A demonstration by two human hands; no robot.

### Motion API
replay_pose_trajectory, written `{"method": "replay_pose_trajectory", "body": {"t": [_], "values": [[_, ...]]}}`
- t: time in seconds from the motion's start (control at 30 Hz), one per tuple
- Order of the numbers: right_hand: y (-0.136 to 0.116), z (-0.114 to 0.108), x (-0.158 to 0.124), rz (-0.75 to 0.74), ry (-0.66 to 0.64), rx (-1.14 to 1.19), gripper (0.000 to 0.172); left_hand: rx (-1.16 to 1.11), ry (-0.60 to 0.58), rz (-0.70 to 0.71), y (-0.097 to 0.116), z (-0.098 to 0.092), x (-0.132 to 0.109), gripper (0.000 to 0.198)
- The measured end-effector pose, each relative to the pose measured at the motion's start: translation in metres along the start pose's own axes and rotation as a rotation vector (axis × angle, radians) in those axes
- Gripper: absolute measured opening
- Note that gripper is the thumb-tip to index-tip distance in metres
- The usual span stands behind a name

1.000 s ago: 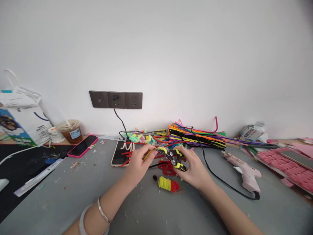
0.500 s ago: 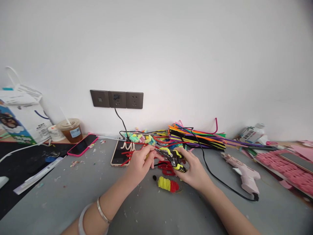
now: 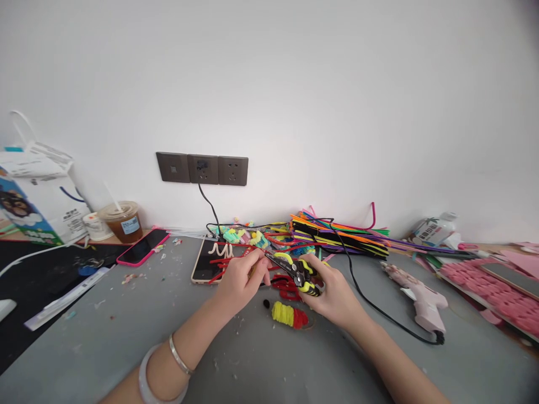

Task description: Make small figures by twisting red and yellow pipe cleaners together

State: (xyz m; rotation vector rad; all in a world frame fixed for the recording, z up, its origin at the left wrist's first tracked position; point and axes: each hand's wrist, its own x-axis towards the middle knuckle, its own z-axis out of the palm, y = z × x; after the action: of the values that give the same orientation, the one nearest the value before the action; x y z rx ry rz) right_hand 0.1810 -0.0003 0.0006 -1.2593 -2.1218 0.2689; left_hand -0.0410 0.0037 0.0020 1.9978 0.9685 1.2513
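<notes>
My right hand [image 3: 326,286] is wrapped round the handles of wire-cutting pliers [image 3: 295,270], black with yellow-green grips. Their jaws point left and reach the fingertips of my left hand [image 3: 244,275]. The left thumb and finger are pinched together at the jaw tips; what they hold is too small to make out. Below the hands lies a wound yellow and red pipe-cleaner piece [image 3: 288,315], with a small black ball [image 3: 266,303] to its left. A red plastic object [image 3: 287,287] sits partly hidden under the pliers.
Behind my hands lie a phone [image 3: 204,264] with red pipe-cleaner pieces, and a pipe-cleaner bundle [image 3: 341,234]. A pink glue gun [image 3: 421,303] with black cord rests right. Leftward are a pink-cased phone [image 3: 143,248], a drink cup [image 3: 122,223] and a carton [image 3: 42,196].
My left hand has shifted slightly, its fingers drawn in more closely beside the plier tips. The right hand and pliers stay almost in place.
</notes>
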Motion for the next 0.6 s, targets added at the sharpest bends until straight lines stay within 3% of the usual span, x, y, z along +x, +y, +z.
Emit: {"method": "replay_pose_trajectory", "body": {"t": [0.6], "values": [[0.005,0.004,-0.002,0.024,0.029,-0.127,0.034,0.128,-0.115,0.079,-0.014,-0.014,0.005,0.036]]}}
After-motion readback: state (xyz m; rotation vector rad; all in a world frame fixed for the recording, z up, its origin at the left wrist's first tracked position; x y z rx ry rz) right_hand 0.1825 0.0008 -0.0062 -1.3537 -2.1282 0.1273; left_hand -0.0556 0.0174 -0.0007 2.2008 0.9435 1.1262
